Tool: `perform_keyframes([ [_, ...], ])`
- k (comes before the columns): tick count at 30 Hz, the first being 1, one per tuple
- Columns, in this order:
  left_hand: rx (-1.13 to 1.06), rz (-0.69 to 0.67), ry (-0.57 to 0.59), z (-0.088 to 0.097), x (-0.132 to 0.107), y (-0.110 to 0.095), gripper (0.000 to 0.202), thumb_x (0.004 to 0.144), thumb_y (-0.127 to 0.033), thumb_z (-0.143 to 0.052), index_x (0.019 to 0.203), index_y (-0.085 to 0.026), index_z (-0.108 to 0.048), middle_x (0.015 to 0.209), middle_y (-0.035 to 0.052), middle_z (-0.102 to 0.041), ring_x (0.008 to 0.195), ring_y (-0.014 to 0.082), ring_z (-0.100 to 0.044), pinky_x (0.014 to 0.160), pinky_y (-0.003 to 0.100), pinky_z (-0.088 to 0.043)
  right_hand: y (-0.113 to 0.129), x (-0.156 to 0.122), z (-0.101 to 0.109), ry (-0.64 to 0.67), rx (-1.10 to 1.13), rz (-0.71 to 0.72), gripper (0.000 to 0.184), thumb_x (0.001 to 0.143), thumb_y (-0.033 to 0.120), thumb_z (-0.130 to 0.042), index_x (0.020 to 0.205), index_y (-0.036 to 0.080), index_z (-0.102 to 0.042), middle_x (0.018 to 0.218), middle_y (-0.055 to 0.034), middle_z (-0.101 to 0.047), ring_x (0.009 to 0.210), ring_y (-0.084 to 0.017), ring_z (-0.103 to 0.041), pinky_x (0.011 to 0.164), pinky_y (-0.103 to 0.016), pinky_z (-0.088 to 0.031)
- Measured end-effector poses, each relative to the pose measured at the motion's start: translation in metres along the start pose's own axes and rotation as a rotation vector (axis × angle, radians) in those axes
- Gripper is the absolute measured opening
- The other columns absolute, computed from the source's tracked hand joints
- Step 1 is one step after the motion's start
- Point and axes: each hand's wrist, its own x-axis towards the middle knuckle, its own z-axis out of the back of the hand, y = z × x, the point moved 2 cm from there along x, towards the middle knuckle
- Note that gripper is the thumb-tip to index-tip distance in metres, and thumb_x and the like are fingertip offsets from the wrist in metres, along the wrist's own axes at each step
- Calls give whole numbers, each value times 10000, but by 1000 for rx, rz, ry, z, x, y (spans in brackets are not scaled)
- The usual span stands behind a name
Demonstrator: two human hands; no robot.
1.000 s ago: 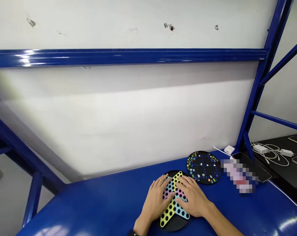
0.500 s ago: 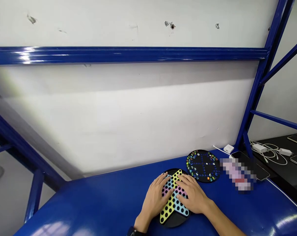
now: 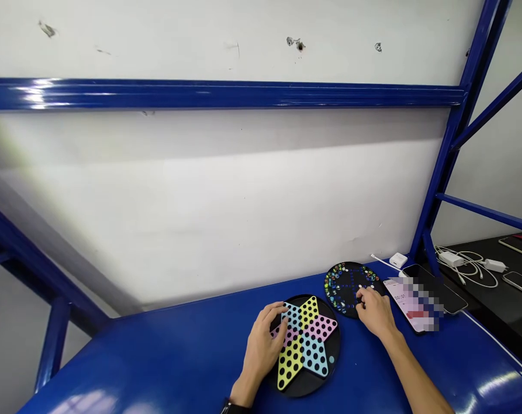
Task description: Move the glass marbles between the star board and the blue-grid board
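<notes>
Resting on the 9 o'clock edge of the star board (image 3: 306,345), the left hand (image 3: 261,351) lies relaxed, its fingers (image 3: 278,313) loosely curved and touching the board's blue and pink points, gripping nothing that shows. A watch (image 3: 228,408) sits on that wrist. The star board is yellow, blue and pink with black holes, and it lies on a round black base (image 3: 330,376). A small teal marble (image 3: 332,359) sits in that base at about 3 o'clock. The right hand (image 3: 375,313) is at about 4 o'clock of a round black tray (image 3: 345,290), which holds rings of colored marbles. That tray lies at about 1 o'clock from the star board, well clear of it. The right fingertips (image 3: 359,299) are curled down onto the tray, but the hand hides them enough that I cannot tell whether they pinch a marble or are simply touching. Just beyond the right hand, at 3 o'clock of the tray, a phone (image 3: 410,305) with a blurred pink screen lies on the blue table (image 3: 157,368), beside a white charger (image 3: 397,260).
</notes>
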Motion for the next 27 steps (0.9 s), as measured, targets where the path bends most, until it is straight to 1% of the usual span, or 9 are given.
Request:
perform_keyframes([
  [3, -7, 9, 8, -1, 0, 1, 281, 964, -457, -499, 1043, -277, -701, 1227, 63, -700, 1125, 257, -679, 949, 432, -597, -5, 1, -4, 44, 15, 14, 255, 824, 58, -500, 953, 217, -651, 946, -34, -679, 861, -181, -646, 750, -299, -350],
  [7, -4, 14, 13, -1, 0, 1, 272, 965, -448, -498, 1047, -281, -697, 1224, 59, -696, 1136, 255, -672, 956, 433, -592, 0, 0, -9, 12, 103, 80, 269, 877, 81, -444, 963, 221, -657, 993, -43, -670, 872, -182, -655, 786, -306, -394],
  [12, 2, 3, -1, -1, -1, 1, 265, 962, -437, -506, 1048, -280, -701, 1205, 57, -702, 1118, 250, -681, 948, 419, -596, 16, -5, -14, 52, 218, 242, 401, 946, 129, -386, 1219, 253, -652, 1069, -62, -655, 969, -201, -650, 866, -338, -433],
  [14, 10, 0, 0, -1, -1, 1, 260, 960, -434, -510, 1043, -282, -704, 1203, 56, -702, 1120, 250, -680, 948, 418, -596, 21, -8, -15, 75, 210, 285, 450, 964, 117, -347, 1256, 263, -657, 1066, -66, -653, 989, -202, -645, 881, -350, -430],
  [16, 19, -3, 3, -1, -1, 1, 260, 960, -431, -511, 1041, -282, -708, 1208, 56, -700, 1125, 251, -678, 949, 416, -595, 23, -8, -16, 93, 209, 282, 444, 981, 127, -335, 1215, 252, -690, 1059, -72, -656, 988, -202, -647, 890, -359, -430],
  [20, 27, -10, 12, 0, -1, -1, 266, 963, -428, -508, 1037, -277, -713, 1201, 62, -703, 1114, 254, -681, 934, 412, -598, 20, -6, -17, 116, 222, 211, 346, 978, 190, -416, 1145, 213, -719, 1085, -85, -677, 963, -213, -665, 916, -378, -448],
  [23, 27, -12, 14, 1, -1, -2, 257, 964, -419, -505, 1031, -279, -710, 1194, 61, -705, 1114, 254, -680, 937, 419, -596, 22, -6, -12, 76, 253, 203, 326, 970, 207, -434, 1114, 202, -725, 1069, -86, -688, 951, -229, -669, 917, -394, -463],
  [25, 29, -16, 6, 1, -1, -3, 252, 962, -412, -507, 1032, -281, -710, 1190, 59, -705, 1111, 252, -681, 934, 418, -597, 27, -7, -5, 33, 360, 201, 292, 965, 243, -462, 1063, 198, -733, 1006, -80, -691, 899, -223, -666, 880, -377, -487],
  [27, 35, -21, -1, 1, -1, -3, 249, 960, -408, -510, 1033, -281, -711, 1189, 58, -705, 1105, 252, -682, 928, 416, -598, 36, -10, 1, 44, 543, 206, 245, 949, 297, -521, 993, 197, -740, 926, -62, -688, 817, -200, -655, 814, -335, -514],
])
